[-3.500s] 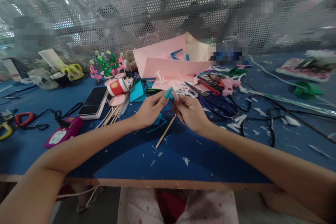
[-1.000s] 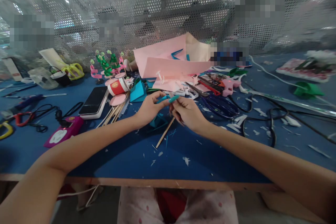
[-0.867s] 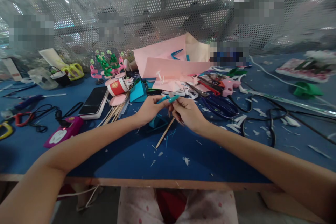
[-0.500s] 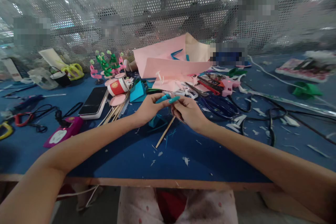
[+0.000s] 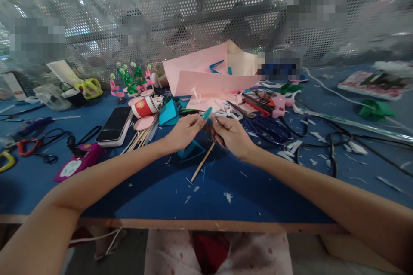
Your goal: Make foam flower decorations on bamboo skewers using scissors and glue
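Note:
My left hand (image 5: 186, 130) and my right hand (image 5: 232, 135) meet over the middle of the table, their fingers closed in pinches. At the tip of my left thumb shows a small pointed teal piece (image 5: 207, 114) that looks like paper. A thin wooden stick (image 5: 203, 161) slants down toward me from beneath my right fingers, its upper end hidden by them. Below my left hand lies a folded teal paper piece (image 5: 191, 150). Another teal paper piece (image 5: 169, 114) stands just beyond that hand.
Left are a paper cup (image 5: 145, 107), wooden sticks, a phone-like device (image 5: 115, 124) and a purple box (image 5: 77, 162) with a cable. Pink paper (image 5: 213, 81) lies at the back. Dark blue-handled scissors (image 5: 269, 129), a pink glue gun (image 5: 281, 105), black cables and paper scraps are to the right.
My left fingers have drawn back slightly and the teal piece at the thumb has shifted left and tilted more upright. A second bit of teal between the fingers is now out of sight.

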`<action>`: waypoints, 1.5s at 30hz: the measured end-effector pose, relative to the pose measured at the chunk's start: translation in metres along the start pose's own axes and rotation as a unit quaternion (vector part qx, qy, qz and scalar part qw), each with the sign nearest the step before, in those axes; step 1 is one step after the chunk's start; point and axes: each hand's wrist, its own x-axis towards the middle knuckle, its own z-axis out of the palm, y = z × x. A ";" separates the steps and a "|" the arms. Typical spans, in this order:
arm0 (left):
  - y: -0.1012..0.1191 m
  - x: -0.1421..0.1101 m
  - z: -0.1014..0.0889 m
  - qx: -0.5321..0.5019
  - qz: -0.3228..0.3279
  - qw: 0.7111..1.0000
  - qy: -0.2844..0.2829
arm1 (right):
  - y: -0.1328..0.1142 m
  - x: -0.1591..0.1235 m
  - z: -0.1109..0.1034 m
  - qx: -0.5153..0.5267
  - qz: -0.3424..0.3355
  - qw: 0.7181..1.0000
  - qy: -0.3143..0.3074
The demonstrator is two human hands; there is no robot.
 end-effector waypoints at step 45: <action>-0.018 -0.013 0.014 -0.104 0.004 0.992 0.074 | 0.002 -0.005 0.006 -0.069 0.013 0.997 -0.030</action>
